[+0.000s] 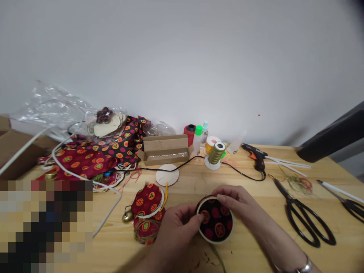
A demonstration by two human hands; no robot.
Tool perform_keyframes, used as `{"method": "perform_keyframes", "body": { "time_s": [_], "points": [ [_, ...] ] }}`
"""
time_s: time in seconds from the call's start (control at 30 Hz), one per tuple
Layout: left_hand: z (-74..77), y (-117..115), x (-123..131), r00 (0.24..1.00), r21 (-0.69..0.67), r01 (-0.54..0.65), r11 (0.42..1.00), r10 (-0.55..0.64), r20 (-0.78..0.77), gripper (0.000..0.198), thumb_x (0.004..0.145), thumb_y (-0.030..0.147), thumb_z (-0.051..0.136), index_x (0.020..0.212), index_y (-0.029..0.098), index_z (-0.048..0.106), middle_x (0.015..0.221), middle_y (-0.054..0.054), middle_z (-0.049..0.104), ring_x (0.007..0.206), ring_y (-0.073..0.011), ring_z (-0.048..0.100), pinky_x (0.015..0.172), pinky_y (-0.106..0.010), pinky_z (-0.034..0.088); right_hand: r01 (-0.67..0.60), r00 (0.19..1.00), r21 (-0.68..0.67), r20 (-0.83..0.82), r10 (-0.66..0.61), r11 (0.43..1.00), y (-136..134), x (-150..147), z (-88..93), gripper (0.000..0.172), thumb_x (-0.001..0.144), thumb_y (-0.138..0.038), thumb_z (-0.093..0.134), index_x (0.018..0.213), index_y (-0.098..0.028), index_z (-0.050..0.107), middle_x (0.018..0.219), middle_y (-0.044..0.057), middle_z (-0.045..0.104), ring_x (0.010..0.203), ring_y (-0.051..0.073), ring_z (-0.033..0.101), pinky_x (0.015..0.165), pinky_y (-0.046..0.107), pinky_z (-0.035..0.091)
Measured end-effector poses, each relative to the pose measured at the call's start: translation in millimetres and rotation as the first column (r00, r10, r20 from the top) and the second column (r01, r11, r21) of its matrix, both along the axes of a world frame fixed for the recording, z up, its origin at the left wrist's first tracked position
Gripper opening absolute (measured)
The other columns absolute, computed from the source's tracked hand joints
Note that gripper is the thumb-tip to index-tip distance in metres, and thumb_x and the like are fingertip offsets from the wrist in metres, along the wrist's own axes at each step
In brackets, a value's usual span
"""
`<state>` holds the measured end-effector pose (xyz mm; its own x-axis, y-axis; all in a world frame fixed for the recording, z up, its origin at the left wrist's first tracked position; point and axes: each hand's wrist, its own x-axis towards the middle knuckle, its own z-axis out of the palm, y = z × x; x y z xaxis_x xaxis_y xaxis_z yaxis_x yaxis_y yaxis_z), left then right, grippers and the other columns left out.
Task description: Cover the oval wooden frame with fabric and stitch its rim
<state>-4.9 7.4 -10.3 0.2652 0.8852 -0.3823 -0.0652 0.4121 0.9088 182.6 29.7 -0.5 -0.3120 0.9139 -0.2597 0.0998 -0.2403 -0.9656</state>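
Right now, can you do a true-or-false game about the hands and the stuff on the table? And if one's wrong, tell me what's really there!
1. The left hand and right hand both hold the black patterned round piece. True.
2. The large scissors are in the right hand. False: the large scissors lie on the table.
3. The glue gun is to the right of the olive thread spool. True.
4. The small cardboard box is shut. False: the small cardboard box is open.
5. The red patterned piece is left of the black one. True.
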Motion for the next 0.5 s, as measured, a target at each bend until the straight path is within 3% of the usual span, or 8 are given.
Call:
{"method": "perform_keyframes", "body": {
  "time_s": [0.3, 0.5],
  "points": [
    [0.4, 0.3, 0.2, 0.998, -0.020, -0.066, 0.998, 0.066, -0.024, 0.021, 0.065, 0.033, 0.069, 0.073, 0.014, 0.072, 0.065, -0.003, 0.071, 0.061, -0.0147, 0.061, 0.058, -0.021, 0.046, 0.126, 0.984, -0.024, -0.120, -0.128, 0.992, 3.9, 9.9, -6.2, 0.025, 0.069, -0.035, 0.071, 0.070, -0.011, 0.066, 0.059, -0.001, 0.060, 0.054, 0.007, 0.048, 0.055, 0.020, 0.038],
    [2.6, 0.8, 0.9, 0.996, -0.025, -0.083, 0.996, 0.082, -0.026, 0.021, 0.063, 0.033, 0.071, 0.074, 0.015, 0.074, 0.060, -0.001, 0.070, 0.055, -0.0120, 0.058, 0.053, -0.018, 0.045, 0.108, 0.984, -0.067, -0.132, -0.116, 0.992, 4.1, 9.1, -3.3, 0.022, 0.063, -0.032, 0.075, 0.071, -0.013, 0.069, 0.061, 0.001, 0.065, 0.056, 0.009, 0.055, 0.057, 0.021, 0.042]
  ]
}}
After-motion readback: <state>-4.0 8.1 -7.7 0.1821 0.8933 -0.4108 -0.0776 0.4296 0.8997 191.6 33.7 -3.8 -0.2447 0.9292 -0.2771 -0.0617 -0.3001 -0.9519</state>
